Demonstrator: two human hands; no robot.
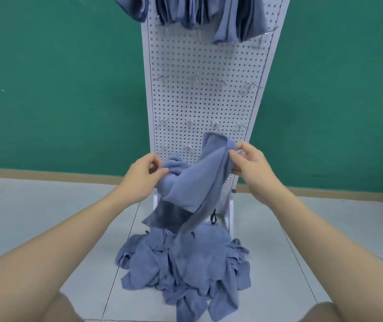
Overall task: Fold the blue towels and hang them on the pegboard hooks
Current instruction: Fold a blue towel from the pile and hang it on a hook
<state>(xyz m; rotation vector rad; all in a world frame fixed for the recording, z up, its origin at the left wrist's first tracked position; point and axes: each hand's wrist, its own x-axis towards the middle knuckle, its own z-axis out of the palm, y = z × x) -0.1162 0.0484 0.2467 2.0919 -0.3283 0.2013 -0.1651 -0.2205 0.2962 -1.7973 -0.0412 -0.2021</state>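
Note:
A blue towel (195, 180) hangs crumpled between my hands in front of the white pegboard (209, 94). My left hand (142, 173) pinches its left bunch between thumb and fingers. My right hand (249, 162) pinches its upper right hemmed edge. The towel's lower end trails down onto a pile of blue towels (185, 268) on the floor. Several folded blue towels (209, 15) hang from hooks at the top of the board. Bare metal hooks (247, 86) stick out in rows across the middle and lower board.
The pegboard stands on a white base frame (230, 210) against a green wall (58, 89). Grey floor tiles (34, 217) lie to both sides of the pile. My knees show at the bottom corners of the view.

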